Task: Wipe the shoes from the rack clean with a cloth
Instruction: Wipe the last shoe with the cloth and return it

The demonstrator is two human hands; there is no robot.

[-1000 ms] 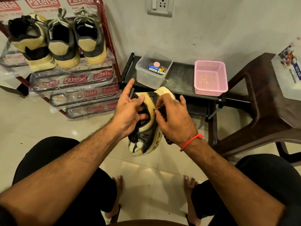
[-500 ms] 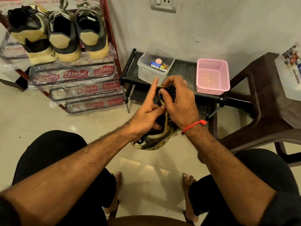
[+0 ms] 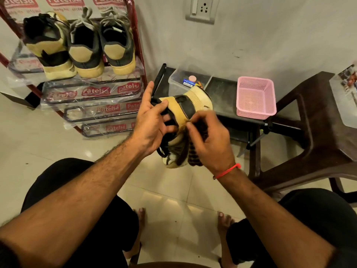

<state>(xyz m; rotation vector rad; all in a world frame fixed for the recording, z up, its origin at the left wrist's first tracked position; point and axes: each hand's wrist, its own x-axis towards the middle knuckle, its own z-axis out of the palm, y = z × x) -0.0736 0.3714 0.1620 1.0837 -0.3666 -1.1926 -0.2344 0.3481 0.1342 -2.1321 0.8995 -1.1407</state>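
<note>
A yellow and black sneaker (image 3: 190, 105) is held in the air in front of me, heel up and away, toe down. My left hand (image 3: 152, 120) grips its left side, thumb on the upper and index finger pointing up. My right hand (image 3: 208, 140) holds a dark brown cloth (image 3: 194, 157) pressed against the shoe's right side; most of the cloth is hidden under the hand. Three more yellow and dark shoes (image 3: 83, 47) stand heel-out on the top shelf of the red rack (image 3: 138, 47) at upper left.
A low black shelf (image 3: 224, 93) against the wall carries a clear plastic box (image 3: 173, 82) of small items and a pink basket (image 3: 255, 97). A brown plastic chair (image 3: 316, 128) stands to the right. My knees and bare feet are below, on a tiled floor.
The shoe has been turned so its heel shows above my hands again. My right hand has slid from the top of the shoe down its right side with the cloth.
</note>
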